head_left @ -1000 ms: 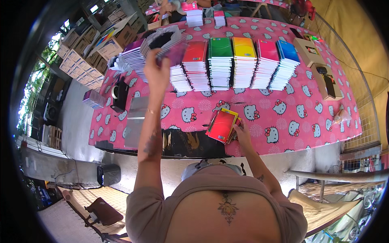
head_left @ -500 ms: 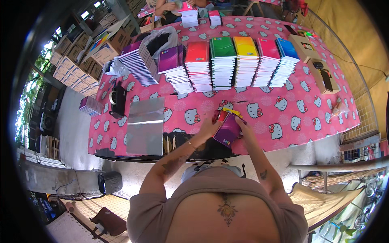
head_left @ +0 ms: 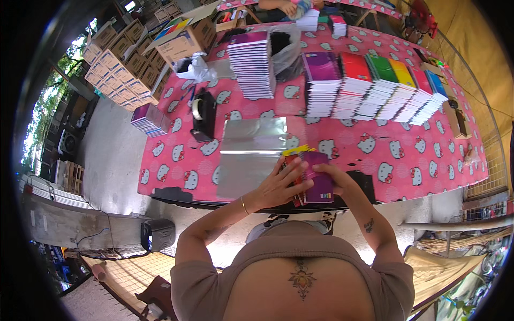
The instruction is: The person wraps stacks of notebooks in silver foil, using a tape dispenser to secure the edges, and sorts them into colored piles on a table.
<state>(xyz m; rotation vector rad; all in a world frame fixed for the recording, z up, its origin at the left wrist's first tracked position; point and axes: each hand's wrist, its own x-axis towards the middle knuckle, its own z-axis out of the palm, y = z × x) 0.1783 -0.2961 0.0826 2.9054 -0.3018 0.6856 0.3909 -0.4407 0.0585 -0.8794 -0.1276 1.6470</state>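
Observation:
Just above the table's near edge, I hold a small bundle of spiral notebooks, a purple notebook (head_left: 319, 182) on top with red and yellow covers fanned out beneath. My left hand (head_left: 282, 184) lies along the bundle's left side, fingers stretched across the red covers and spiral edge. On the right, my right hand (head_left: 337, 177) grips the purple one, thumb on its cover and the other fingers mostly hidden underneath. Beside my left hand, clear plastic sleeves (head_left: 249, 168) lie flat on the pink patterned tablecloth (head_left: 385, 174).
Behind the bundle stand stacks of notebooks in purple (head_left: 323, 85), red, green, yellow, pink and blue. A taller notebook stack (head_left: 251, 67), a tape dispenser (head_left: 203, 117) and a small notebook pile (head_left: 150, 120) are leftward. Cardboard boxes (head_left: 120, 69) rise beyond. Another person's hands (head_left: 289, 8) work at the far side.
My view has swung left, so the table's things appear further right. The bundle has come nearer to me and turned more upright, and my left hand now spreads over its side.

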